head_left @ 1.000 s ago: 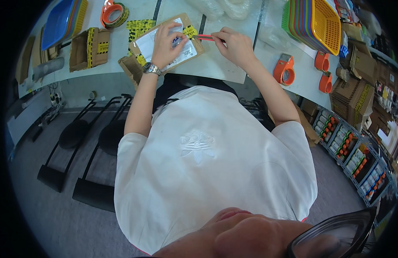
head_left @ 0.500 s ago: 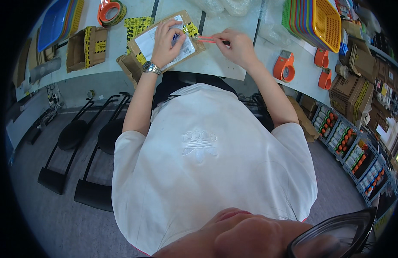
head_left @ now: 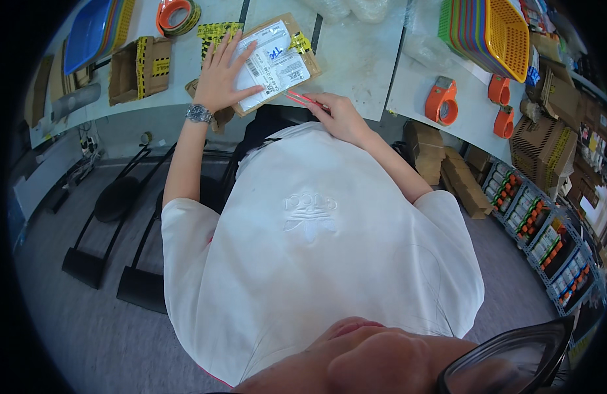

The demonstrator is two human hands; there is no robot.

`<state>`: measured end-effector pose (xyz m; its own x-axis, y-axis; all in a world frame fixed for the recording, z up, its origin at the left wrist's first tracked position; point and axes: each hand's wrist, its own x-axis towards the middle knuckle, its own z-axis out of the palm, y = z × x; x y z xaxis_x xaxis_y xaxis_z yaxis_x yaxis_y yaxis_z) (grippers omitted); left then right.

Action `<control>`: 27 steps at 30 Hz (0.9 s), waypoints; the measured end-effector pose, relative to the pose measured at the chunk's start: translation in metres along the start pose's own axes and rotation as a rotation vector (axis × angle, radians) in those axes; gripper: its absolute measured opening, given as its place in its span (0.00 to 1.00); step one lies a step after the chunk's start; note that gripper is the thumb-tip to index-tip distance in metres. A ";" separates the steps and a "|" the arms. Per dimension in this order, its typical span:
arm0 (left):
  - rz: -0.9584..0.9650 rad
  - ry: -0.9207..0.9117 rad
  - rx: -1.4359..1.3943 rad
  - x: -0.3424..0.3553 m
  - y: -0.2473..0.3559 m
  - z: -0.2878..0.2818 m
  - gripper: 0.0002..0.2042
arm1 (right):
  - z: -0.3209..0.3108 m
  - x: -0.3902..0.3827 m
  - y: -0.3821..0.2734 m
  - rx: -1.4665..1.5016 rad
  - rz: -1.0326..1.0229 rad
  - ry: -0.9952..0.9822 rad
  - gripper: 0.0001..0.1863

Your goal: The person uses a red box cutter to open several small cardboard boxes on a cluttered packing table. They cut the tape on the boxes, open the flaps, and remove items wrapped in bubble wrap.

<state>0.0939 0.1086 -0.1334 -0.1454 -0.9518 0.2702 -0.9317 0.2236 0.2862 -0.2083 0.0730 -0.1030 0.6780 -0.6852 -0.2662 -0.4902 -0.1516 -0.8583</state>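
Note:
A flat brown cardboard parcel (head_left: 309, 64) lies aslant near the table's front edge, with white printed labels and a piece of yellow-black tape on its right side. My left hand (head_left: 219, 80) rests on the parcel's left part, fingers spread flat and the thumb across the label. At the near edge of the parcel, my right hand (head_left: 343, 118) is closed around a slim red tool (head_left: 299, 98) with a thin metal tip; its exact kind is unclear. The tip points left toward the label and appears at or just above the parcel's edge.
Orange tape dispensers (head_left: 441, 101) stand on the right, one more (head_left: 176, 16) at far left. Stacked coloured baskets (head_left: 507, 39) sit at right, blue trays (head_left: 86, 36) at left. An open carton (head_left: 123, 77) stands left. Black stools (head_left: 116, 200) are below the table.
My left hand has slid left on the parcel and its curled fingers have spread. My right hand has brought the red tool from the parcel's right side to its near edge.

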 end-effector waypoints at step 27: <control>-0.483 0.161 0.001 0.012 0.056 0.056 0.33 | -0.012 -0.017 -0.039 -0.217 0.199 0.149 0.12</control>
<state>0.0216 0.0978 -0.1658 0.3553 -0.9020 0.2453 -0.8802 -0.2345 0.4127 -0.2069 0.0819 -0.0597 0.4774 -0.8111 -0.3381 -0.7209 -0.1416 -0.6784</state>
